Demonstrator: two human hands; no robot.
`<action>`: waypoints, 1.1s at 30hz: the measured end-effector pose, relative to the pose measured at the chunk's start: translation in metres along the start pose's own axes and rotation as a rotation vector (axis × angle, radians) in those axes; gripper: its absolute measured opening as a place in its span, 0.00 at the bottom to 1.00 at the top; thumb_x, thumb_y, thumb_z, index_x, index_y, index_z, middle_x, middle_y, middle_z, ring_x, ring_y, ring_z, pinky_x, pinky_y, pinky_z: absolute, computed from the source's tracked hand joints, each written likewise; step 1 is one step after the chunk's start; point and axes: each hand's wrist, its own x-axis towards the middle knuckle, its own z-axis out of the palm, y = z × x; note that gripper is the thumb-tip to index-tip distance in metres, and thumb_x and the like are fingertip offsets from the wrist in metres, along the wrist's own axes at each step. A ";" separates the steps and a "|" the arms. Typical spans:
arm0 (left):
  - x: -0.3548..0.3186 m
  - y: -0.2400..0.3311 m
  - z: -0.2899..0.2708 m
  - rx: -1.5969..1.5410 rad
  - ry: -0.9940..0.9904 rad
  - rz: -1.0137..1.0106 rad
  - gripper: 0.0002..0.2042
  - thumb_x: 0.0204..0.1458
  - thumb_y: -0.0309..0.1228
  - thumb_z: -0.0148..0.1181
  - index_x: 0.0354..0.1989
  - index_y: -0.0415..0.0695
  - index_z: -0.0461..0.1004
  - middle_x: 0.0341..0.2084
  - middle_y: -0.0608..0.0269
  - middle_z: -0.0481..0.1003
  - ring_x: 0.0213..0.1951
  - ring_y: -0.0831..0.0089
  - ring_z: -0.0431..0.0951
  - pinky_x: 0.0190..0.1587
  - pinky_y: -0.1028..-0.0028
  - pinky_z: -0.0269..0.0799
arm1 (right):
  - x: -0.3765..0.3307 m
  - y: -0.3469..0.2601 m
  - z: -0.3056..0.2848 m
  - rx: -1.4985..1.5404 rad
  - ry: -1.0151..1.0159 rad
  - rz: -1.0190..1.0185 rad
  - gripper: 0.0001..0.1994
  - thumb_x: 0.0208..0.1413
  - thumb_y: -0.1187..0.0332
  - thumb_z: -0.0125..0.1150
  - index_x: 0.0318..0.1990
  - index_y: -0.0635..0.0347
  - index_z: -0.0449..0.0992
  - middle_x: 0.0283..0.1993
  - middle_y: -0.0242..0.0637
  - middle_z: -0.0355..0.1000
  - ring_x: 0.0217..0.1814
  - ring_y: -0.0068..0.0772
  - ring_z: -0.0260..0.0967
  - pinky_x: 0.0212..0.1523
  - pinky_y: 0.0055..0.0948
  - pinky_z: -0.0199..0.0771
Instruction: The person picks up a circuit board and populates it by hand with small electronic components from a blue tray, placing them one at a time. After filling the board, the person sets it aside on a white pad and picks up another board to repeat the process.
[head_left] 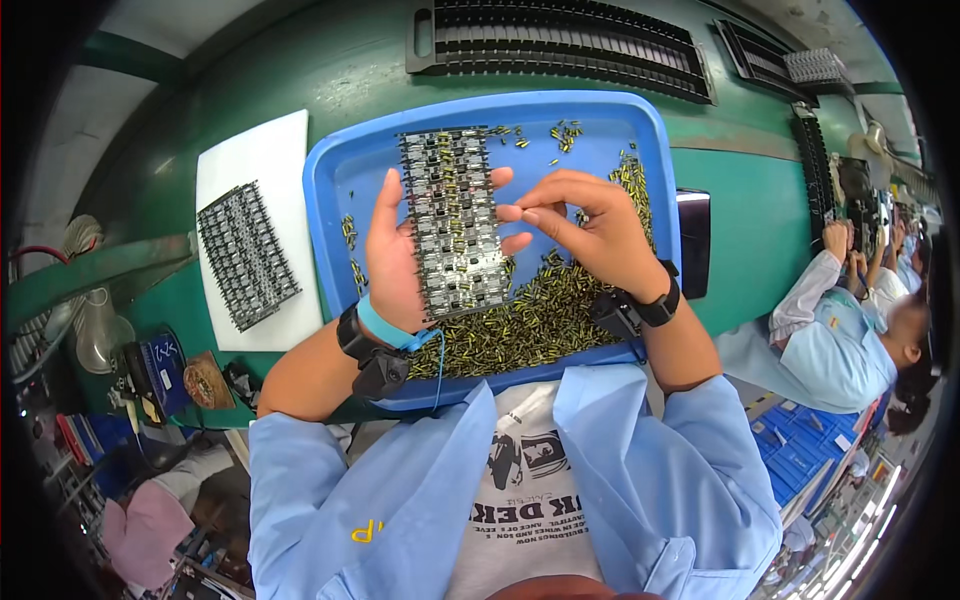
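Note:
My left hand [395, 255] holds a long black panel of small circuit boards [450, 215] upright over a blue tray [330, 180]. The panel carries rows of small yellow-and-black parts. My right hand [590, 230] pinches a tiny component between thumb and forefinger at the panel's right edge, near its middle. A heap of small yellow cylindrical components [530, 320] lies in the tray under both hands, with a few scattered at the tray's far side. Both wrists wear black bands, and the left also has a blue strap.
A second panel of boards [246, 255] lies on a white sheet [250, 160] left of the tray. Black slotted racks [560, 45] stand at the back of the green bench. Another person in a light blue coat [840, 340] works at the right. A dark flat device [694, 240] sits beside the tray.

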 end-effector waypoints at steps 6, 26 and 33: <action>-0.004 0.004 0.002 0.003 0.020 -0.001 0.41 0.72 0.63 0.28 0.74 0.38 0.62 0.71 0.45 0.66 0.62 0.49 0.77 0.68 0.44 0.73 | -0.002 0.001 0.006 0.057 0.103 0.021 0.06 0.58 0.78 0.72 0.43 0.62 0.86 0.41 0.35 0.81 0.39 0.25 0.72 0.40 0.25 0.71; 0.000 -0.005 0.012 0.240 0.165 -0.006 0.36 0.74 0.59 0.31 0.67 0.38 0.70 0.60 0.50 0.78 0.57 0.61 0.81 0.63 0.61 0.77 | -0.003 -0.015 0.043 -0.269 0.051 -0.392 0.14 0.45 0.77 0.77 0.41 0.52 0.88 0.36 0.29 0.71 0.40 0.34 0.67 0.49 0.37 0.68; 0.000 -0.007 0.013 0.211 0.190 -0.003 0.36 0.74 0.58 0.30 0.66 0.38 0.71 0.59 0.50 0.78 0.56 0.61 0.81 0.63 0.61 0.77 | -0.002 -0.018 0.040 -0.357 0.014 -0.442 0.14 0.46 0.77 0.76 0.41 0.52 0.87 0.36 0.28 0.71 0.40 0.35 0.67 0.46 0.37 0.64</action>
